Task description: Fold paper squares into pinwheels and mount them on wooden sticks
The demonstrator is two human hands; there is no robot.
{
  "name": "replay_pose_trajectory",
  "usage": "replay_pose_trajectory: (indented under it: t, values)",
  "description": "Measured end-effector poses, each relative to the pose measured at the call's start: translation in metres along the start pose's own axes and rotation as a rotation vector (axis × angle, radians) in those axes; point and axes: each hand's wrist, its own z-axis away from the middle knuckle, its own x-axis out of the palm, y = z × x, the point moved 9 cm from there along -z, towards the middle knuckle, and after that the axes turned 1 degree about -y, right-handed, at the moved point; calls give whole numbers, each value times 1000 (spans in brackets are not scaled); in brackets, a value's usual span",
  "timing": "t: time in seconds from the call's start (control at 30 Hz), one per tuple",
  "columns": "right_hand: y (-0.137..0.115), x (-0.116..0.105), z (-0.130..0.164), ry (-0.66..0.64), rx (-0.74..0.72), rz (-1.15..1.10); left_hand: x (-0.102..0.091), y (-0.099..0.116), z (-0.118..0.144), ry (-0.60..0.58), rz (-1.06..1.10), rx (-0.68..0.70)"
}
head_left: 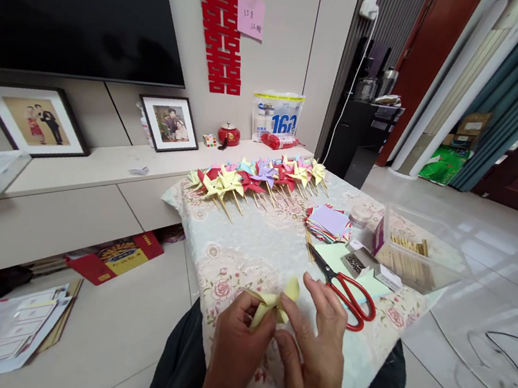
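Observation:
Between my hands is a pale yellow paper pinwheel [266, 309], its blades folded in toward the middle. My left hand [241, 340] is closed round its lower left side, gripping the paper. My right hand [316, 352] touches its right side with thumb and index finger, the other fingers stretched out; whether anything small sits under the fingertips is hidden. Right of that hand lie red-handled scissors [354, 302], blades pointing away to the left, partly on pale green paper [328, 255]. Near the blades are a small open box of metal pins [360, 261] and a few thin wooden sticks [309, 246].
Finished pinwheels on sticks [261, 178] line the table's far side. A stack of coloured paper squares [329, 223] lies by a small round tub [360, 216]. A clear plastic bin [418, 250] with wooden sticks stands at right. The flowered tablecloth [229, 261] covers the table.

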Motion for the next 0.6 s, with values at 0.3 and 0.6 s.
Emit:
replay_pose_trajectory:
  t: [0.3,0.6]
  values:
    - [3,0,3,3,29,-47,5,-9,-1,-56,204,-123]
    - [66,27,36,117,634,-570,-5,-29,-13,-31,333,-66]
